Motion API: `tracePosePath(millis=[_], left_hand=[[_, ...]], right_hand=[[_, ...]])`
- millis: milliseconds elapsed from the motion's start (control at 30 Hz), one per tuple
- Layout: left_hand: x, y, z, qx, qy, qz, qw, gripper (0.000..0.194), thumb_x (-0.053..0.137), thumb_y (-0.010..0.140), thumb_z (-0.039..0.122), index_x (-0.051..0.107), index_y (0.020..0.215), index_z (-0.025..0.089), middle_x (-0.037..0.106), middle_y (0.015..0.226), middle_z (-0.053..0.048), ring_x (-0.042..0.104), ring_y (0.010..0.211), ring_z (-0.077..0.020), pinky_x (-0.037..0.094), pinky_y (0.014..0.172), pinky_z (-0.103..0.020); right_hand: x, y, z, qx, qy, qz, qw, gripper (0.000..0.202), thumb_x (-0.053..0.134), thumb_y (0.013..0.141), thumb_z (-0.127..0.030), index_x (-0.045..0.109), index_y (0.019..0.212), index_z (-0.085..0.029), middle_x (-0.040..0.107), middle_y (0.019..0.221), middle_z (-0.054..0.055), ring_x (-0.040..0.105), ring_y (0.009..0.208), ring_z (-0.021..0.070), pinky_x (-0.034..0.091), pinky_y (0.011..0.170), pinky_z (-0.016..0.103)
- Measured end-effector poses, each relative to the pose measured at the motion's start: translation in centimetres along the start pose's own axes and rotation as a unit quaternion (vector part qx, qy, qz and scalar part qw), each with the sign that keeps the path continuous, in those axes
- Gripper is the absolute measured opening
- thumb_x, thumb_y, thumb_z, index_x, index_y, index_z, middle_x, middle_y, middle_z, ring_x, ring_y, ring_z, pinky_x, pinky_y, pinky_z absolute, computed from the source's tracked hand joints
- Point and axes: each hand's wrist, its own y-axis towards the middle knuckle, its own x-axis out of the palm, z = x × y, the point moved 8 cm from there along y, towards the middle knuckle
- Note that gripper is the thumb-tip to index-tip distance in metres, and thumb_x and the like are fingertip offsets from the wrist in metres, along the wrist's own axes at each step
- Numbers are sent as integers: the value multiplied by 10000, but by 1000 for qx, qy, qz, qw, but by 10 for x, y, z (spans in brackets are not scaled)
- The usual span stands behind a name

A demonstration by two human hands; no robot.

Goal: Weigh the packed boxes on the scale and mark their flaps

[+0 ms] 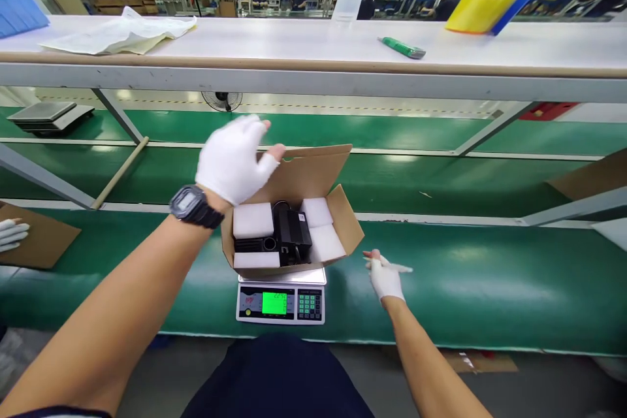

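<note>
Your left hand (234, 158) hangs over the back left corner of the box (289, 222), fingers loosely spread and pointing away from you, the bare fingertips just at the upright rear flap (313, 173); it grips nothing, and whether a fingertip touches the flap I cannot tell. Your right hand (386, 276) lies low on the green belt (490, 287), fingers splayed and empty, just beside the box's right flap (350, 225) but apart from it. The box sits on the scale (281, 300), straight ahead of you and between your hands, its flaps open. Inside, a black unit (292, 233) lies with white foam blocks (253, 220) packed on both sides of it. The box's long axis runs left to right across you. Your left hand is the nearer one, directly above the box; the right is off to the side and lower. The scale's display (274, 303) glows green, the digits too small to read.
</note>
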Motion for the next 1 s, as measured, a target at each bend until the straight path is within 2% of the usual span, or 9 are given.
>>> tracePosePath(millis=[67,133,267,333,400,500,567,733,1000], left_hand=[[15,-16,25,-10,27,-72,997,554,368,944,592,622,1123,134,650,998,-114,610,1070,-351,436,955,-517],[33,-59,49,9,44,-103,994,523,383,943,588,643,1075,153,649,896,-117,632,971,-339,464,892,-505],[72,-163,77,39,-8,-52,998,475,522,895,467,594,1230,138,609,1256,-167,547,1186,-363,469,993,-505],[93,-197,79,32,-5,-32,999,529,576,855,402,543,1308,129,543,1381,-158,501,1257,-380,455,1035,-525],[106,-210,76,15,-2,-17,1000,540,578,848,339,512,1348,145,508,1432,-133,479,1290,-373,442,1058,-531],[110,-207,73,14,-5,8,1000,478,548,854,270,537,1318,154,545,1398,-118,499,1269,-344,449,1052,-512],[106,-203,74,31,-2,30,999,446,536,850,233,558,1286,143,585,1346,-120,525,1228,-327,466,1028,-490],[103,-205,73,25,0,68,997,456,540,850,256,557,1291,145,594,1337,-97,517,1222,-302,454,1029,-457],[110,-209,71,24,7,68,997,480,552,864,299,539,1320,149,590,1336,-86,492,1232,-287,399,1051,-425]], right_hand=[[-22,11,-27,31,97,5,995,780,308,871,-754,684,937,-74,568,618,46,443,456,138,364,432,269],[-51,12,-60,38,213,37,976,772,411,819,-804,677,901,-83,543,622,34,419,467,124,343,426,261],[-112,-20,-141,-53,318,135,937,525,640,791,-678,650,850,-157,538,649,4,459,523,127,370,476,258],[-117,-41,-182,-106,331,112,931,405,693,798,-590,630,821,-191,519,621,-16,460,516,131,369,479,261],[-94,-58,-224,-156,291,-7,944,388,675,815,-576,616,750,-198,519,581,-11,461,495,141,368,464,268],[-24,-81,-271,-203,160,-231,938,412,597,849,-582,607,704,-197,557,596,9,505,541,167,406,511,285],[14,-85,-285,-218,105,-295,924,400,533,872,-572,601,732,-204,593,654,13,548,620,187,442,602,306],[56,-69,-289,-222,45,-263,938,334,458,879,-533,567,800,-227,664,757,31,606,712,228,438,648,322],[63,-69,-280,-239,-26,-254,937,351,411,881,-524,559,729,-244,682,742,23,623,754,236,425,728,337]])
